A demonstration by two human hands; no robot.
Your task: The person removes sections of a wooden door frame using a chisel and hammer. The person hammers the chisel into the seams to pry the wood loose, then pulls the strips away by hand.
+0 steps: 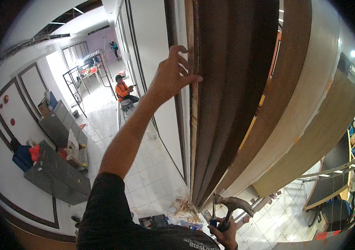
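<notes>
Brown panelling [227,83] already stands upright, our left hand [166,77] spreading its fingers wide at the edge, our right hand [226,235] gripping a hammer [232,203] and slim tool [214,212], neither apparently applied yet.

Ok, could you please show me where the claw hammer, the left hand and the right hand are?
Claw hammer [233,203]: head view, on its metal head.
Left hand [168,75]: head view, on the hand's middle.
Right hand [228,236]: head view, on the hand's middle.
</notes>
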